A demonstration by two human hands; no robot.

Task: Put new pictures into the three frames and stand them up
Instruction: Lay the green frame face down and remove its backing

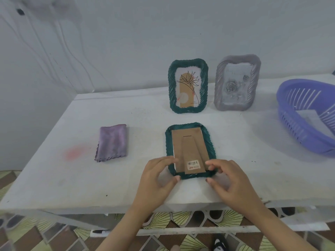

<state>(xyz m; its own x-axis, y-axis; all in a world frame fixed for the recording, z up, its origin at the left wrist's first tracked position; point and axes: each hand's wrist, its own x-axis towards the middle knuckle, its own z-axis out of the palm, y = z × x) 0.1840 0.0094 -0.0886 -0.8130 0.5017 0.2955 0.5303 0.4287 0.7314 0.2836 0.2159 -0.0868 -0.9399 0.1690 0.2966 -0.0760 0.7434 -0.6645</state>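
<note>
White tabletop [72, 178] against a pale wall is seen from above. Well beyond the fingers [168, 160], two frames are already stood upright near the wall: a standing green frame [188, 86] holding a botanical print and, just beside it, a grey frame [237, 85] holding a rose picture. These two are judged done.

The face-down green frame [168, 142] is laid flat, its cardboard backing [179, 142] seated and the easel leg [191, 154] folded flat. Its near-left corner is pinched by the left hand [157, 178], and its near-right corner is gripped by the curled fingers of the right hand [230, 180]. Whether a new picture is inside cannot be told. Opening the leg and standing this frame up is judged to be left.

A purple cloth [112, 142] lies left of the fingers and a blue basket [290, 127] far to their right.
</note>
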